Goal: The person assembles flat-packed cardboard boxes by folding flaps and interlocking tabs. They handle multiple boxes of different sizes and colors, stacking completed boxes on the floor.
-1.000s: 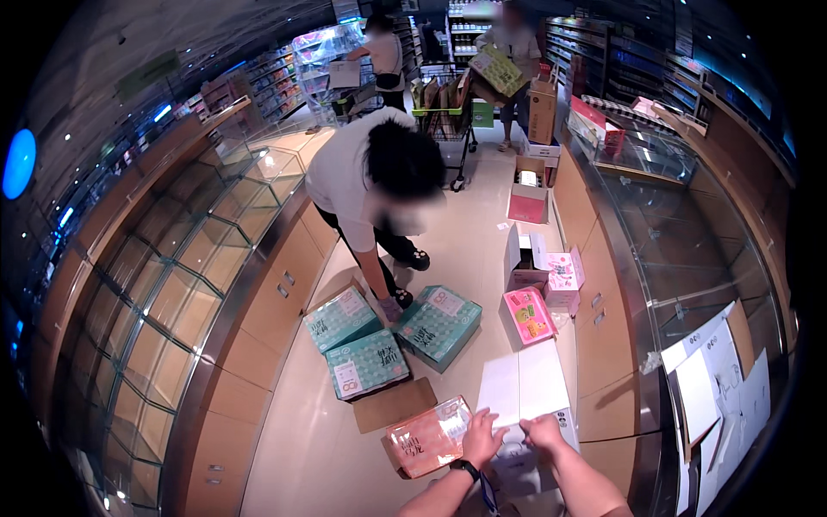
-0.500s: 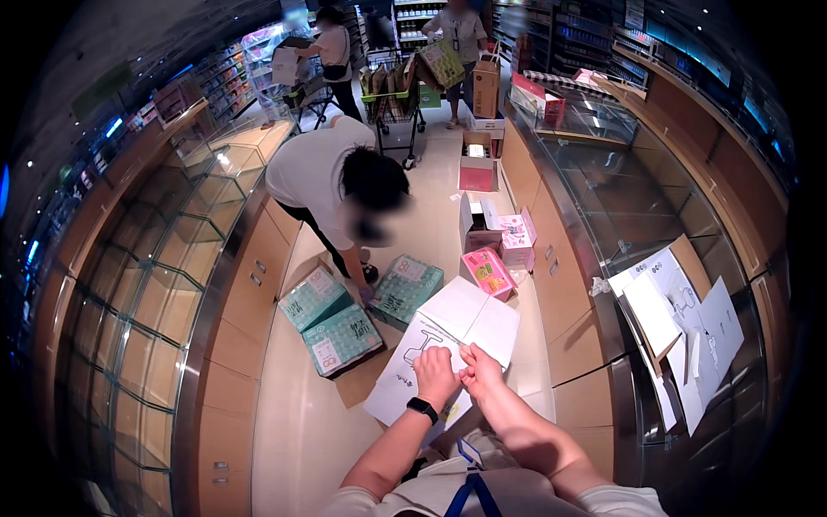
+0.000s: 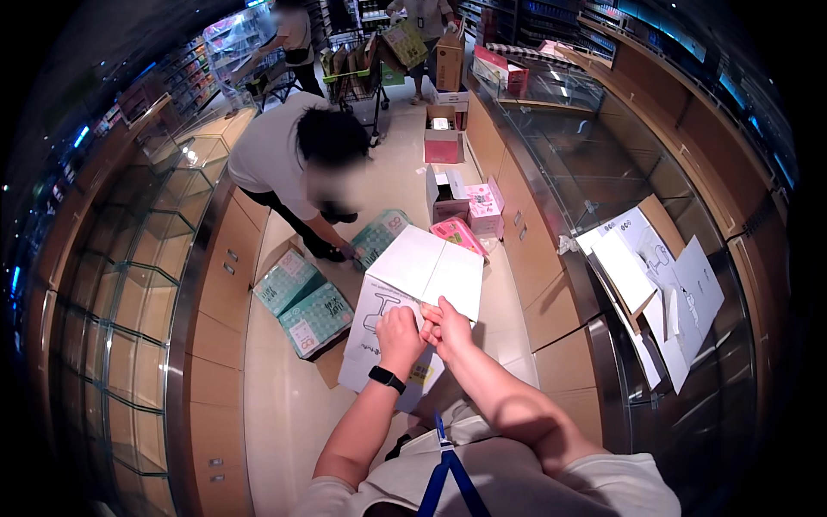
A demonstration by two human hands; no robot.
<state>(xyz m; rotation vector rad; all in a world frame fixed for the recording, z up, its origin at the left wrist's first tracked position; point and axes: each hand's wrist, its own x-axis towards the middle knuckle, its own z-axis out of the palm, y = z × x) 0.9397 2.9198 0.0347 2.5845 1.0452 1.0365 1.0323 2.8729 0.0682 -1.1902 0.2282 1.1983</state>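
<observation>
A large white cardboard box (image 3: 428,267) with a black line drawing on its side is held up, tilted, in front of me. My left hand (image 3: 401,339), a dark smartwatch (image 3: 387,379) on its wrist, is closed at the box's near top edge. Right beside it, my right hand (image 3: 448,327) grips the same edge with curled fingers. The fingertips are partly hidden. Beyond the box, a co-worker (image 3: 284,159) bends down, one hand at a green patterned carton (image 3: 379,241). More green cartons (image 3: 316,320) lie on the floor to the left.
Glass display cases stand along both sides, left (image 3: 142,345) and right (image 3: 603,164). Flattened white cardboard (image 3: 659,297) lies on the right case. A pink box (image 3: 484,207) and a red carton (image 3: 442,145) line the aisle. Farther back are a shopping cart (image 3: 353,86) and two other people.
My view has shifted, so the scene sits farther left and higher. Both hands stay at the box edge; my right hand's fingers are a little looser. The co-worker remains bent over the green carton.
</observation>
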